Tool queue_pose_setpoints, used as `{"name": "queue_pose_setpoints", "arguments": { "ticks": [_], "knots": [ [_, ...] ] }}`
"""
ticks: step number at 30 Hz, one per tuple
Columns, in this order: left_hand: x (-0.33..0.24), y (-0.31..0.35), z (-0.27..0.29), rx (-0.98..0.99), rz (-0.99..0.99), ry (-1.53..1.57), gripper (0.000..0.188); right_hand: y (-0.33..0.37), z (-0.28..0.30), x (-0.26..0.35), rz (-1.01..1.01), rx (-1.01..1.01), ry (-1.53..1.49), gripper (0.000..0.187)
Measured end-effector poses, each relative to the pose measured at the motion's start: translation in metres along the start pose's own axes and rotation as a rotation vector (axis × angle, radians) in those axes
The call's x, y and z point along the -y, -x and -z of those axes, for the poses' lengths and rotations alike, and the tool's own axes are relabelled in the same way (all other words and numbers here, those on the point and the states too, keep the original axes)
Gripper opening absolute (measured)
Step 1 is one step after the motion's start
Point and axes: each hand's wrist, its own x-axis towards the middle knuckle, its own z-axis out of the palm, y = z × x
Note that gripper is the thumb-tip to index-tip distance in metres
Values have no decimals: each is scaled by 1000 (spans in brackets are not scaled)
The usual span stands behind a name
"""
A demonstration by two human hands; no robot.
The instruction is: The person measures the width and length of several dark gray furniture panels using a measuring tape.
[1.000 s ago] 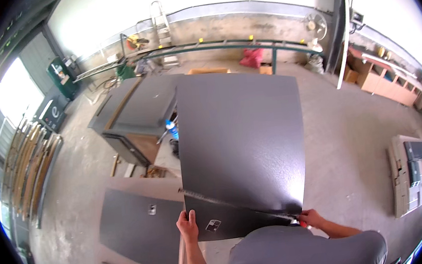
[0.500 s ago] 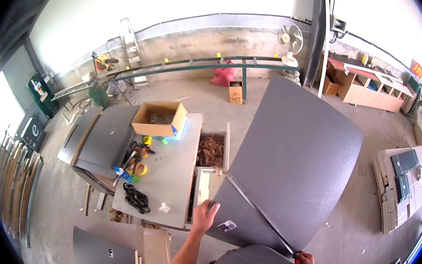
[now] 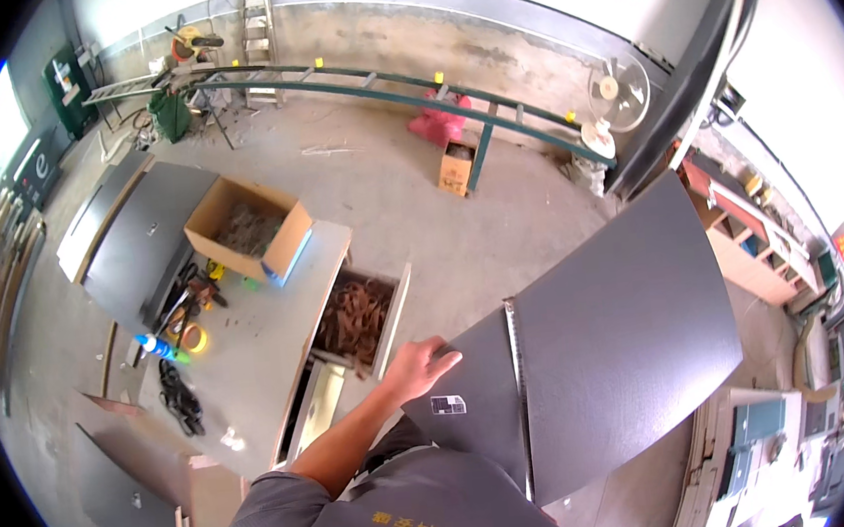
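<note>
A large dark grey panel point(image 3: 619, 337) slants up in front of my body to the right, a small printed label point(image 3: 448, 405) near its left edge. My left hand point(image 3: 423, 369) grips that left edge, its thumb on the face of the panel. Across the panel, from its upper edge down toward my shirt, runs a narrow silvery strip point(image 3: 519, 385) that looks like a tape measure's blade. My right hand is out of sight, hidden below the panel and my body, so the strip's lower end cannot be seen.
Left of me stands a worktable point(image 3: 279, 346) with a cardboard box point(image 3: 248, 223), a blue bottle point(image 3: 155, 347), yellow tape point(image 3: 194, 337) and black cord point(image 3: 181, 397). Beside it is a drawer of brown scraps point(image 3: 354, 315). A long green rack point(image 3: 377, 92) and fan point(image 3: 618, 91) stand behind.
My body and view have turned right, and the panel has swung lower and to the right with my left hand still on its edge. My right hand, earlier at the strip's lower end, has gone from view.
</note>
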Motion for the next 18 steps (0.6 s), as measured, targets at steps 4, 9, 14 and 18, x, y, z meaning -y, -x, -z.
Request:
{"name": "queue_pose_setpoints", "arguments": {
  "ticks": [4,9,14,18],
  "knots": [
    [9,-121,2,13,-51,45,39,-89,-41,90,59,0,52,28],
    [-5,-280,48,-3,-53,70,36,-178,-92,198,120,27,93,31],
    [20,-390,94,-96,0,137,32,-280,-138,308,186,111,118,32],
    [65,-473,118,-230,29,127,35,-407,-185,384,214,150,249,30]
  ]
}}
